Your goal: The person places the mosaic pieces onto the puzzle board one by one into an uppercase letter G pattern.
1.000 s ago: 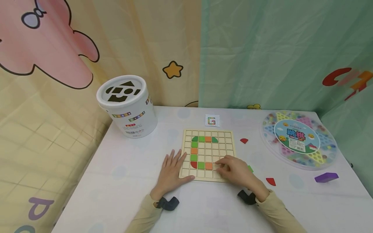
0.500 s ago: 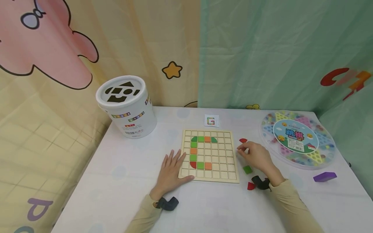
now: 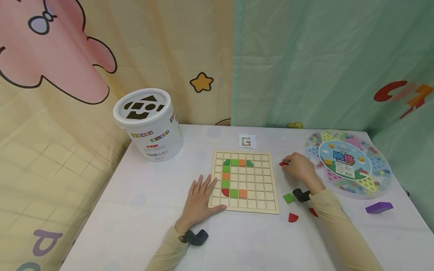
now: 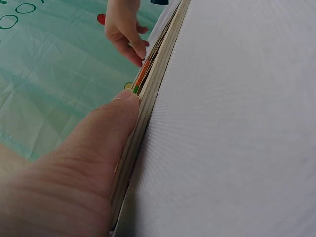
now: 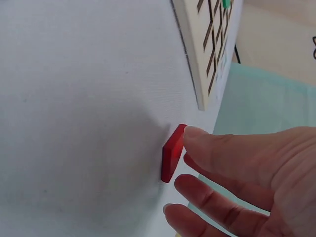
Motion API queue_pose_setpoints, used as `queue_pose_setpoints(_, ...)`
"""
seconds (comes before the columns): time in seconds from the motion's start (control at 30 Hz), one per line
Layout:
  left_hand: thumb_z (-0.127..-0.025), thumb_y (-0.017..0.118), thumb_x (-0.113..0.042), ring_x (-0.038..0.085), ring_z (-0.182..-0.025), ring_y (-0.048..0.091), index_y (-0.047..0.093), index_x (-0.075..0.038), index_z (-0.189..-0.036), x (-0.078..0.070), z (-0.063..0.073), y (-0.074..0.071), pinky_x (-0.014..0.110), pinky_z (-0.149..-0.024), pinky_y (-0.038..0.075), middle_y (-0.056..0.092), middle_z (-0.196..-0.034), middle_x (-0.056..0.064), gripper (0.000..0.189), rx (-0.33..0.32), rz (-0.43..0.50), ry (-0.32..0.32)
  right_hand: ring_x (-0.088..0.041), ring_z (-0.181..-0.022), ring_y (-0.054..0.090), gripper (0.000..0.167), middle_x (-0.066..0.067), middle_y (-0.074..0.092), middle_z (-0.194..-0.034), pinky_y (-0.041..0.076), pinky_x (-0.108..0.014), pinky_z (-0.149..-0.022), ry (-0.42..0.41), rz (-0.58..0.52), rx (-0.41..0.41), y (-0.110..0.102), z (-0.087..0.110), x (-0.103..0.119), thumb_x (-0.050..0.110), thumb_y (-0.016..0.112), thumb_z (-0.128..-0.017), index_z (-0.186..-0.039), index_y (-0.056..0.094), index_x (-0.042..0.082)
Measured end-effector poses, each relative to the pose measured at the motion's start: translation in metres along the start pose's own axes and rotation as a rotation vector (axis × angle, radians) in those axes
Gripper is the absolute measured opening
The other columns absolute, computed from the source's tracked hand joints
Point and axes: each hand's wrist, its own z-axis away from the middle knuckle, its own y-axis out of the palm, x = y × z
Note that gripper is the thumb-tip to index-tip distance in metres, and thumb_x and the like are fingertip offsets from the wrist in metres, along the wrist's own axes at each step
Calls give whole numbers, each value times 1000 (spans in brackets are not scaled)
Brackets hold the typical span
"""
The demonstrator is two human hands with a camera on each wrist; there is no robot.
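Note:
My left hand lies with fingers spread at the left edge of a square wooden grid board, thumb along its front edge. Coloured tiles sit in the board's cells: green and orange squares, green rounded corners and a red rounded corner. Right of the board, my right hand pinches at a red quarter-circle tile on the table, thumb tip on its edge. In the head view the fingers hide part of that tile.
A green square tile and two red tiles lie near the right forearm. A small pattern card is behind the board. A white bucket stands back left, a round game box back right, a purple block at right.
My right hand has left the board's lower row and moved right and back to the far red tile, uncovering the green and red tiles nearby. The left hand stays in place.

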Motion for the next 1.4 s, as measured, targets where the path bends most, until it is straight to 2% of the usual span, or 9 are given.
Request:
queue_pose_setpoints(0.27, -80, 57, -66, 35, -141, 10, 32, -10, -149, 0, 0, 1, 51, -112, 7, 24, -154, 10, 92, -14, 4, 7, -31, -79, 61, 20, -16, 67, -97, 47, -44, -60, 52, -10, 25, 0, -3, -3, 14, 71, -83, -98, 72, 1)
queue_pose_setpoints(0.5, -80, 57, -67, 34, -142, 8, 29, -10, -150, 2, 0, 3, 48, -113, 4, 21, -155, 10, 94, -12, 3, 8, -28, -76, 60, 20, -12, 67, -91, 46, -43, -61, 57, -1, 47, -3, -6, -5, 15, 72, -82, -97, 70, 2)
queue_pose_setpoints(0.73, -80, 58, -66, 32, -142, 7, 28, -11, -150, 4, 0, 5, 46, -113, 3, 20, -156, 8, 94, -8, -13, 5, -24, -67, 55, 13, -7, 62, -78, 42, -39, -56, 53, -14, 13, -3, -3, -6, 15, 75, -79, -83, 66, 6)
queue_pose_setpoints(0.97, -79, 58, -67, 32, -143, 6, 28, -12, -150, 3, 0, 5, 46, -113, 1, 20, -156, 8, 95, 0, -11, 0, -23, -60, 49, 20, -4, 56, -66, 37, -33, -53, 72, -90, -16, -3, 4, -10, 17, 76, -79, -73, 59, 9)
queue_pose_setpoints(1.1, -80, 57, -67, 31, -143, 6, 28, -11, -150, 3, 0, 4, 46, -113, 1, 19, -156, 8, 94, 8, -6, -2, -21, -59, 49, 17, -4, 56, -68, 37, -31, -51, 52, -120, -37, -1, 12, -7, 16, 75, -81, -81, 60, 7)
queue_pose_setpoints(1.23, -80, 57, -66, 33, -142, 7, 29, -10, -150, 2, 1, 3, 48, -113, 4, 20, -155, 9, 94, -3, 0, 4, -18, -56, 48, 15, -3, 57, -72, 38, -30, -49, -20, -154, -95, 4, 22, 0, 13, 72, -83, -92, 62, 5)
queue_pose_setpoints(1.33, -80, 58, -66, 33, -142, 8, 29, -10, -150, 2, 0, 2, 48, -113, 4, 21, -155, 9, 94, -1, -1, 3, -16, -55, 48, 14, -2, 58, -72, 38, -30, -48, -86, -212, -129, 9, 30, 10, 12, 73, -83, -93, 64, 6)
queue_pose_setpoints(1.4, -80, 58, -65, 33, -142, 7, 28, -10, -150, 2, 0, 2, 48, -113, 3, 20, -156, 9, 94, 5, -2, 1, -15, -56, 49, 13, 0, 60, -71, 38, -29, -48, -110, -263, -120, 13, 35, 18, 14, 75, -82, -89, 65, 9)
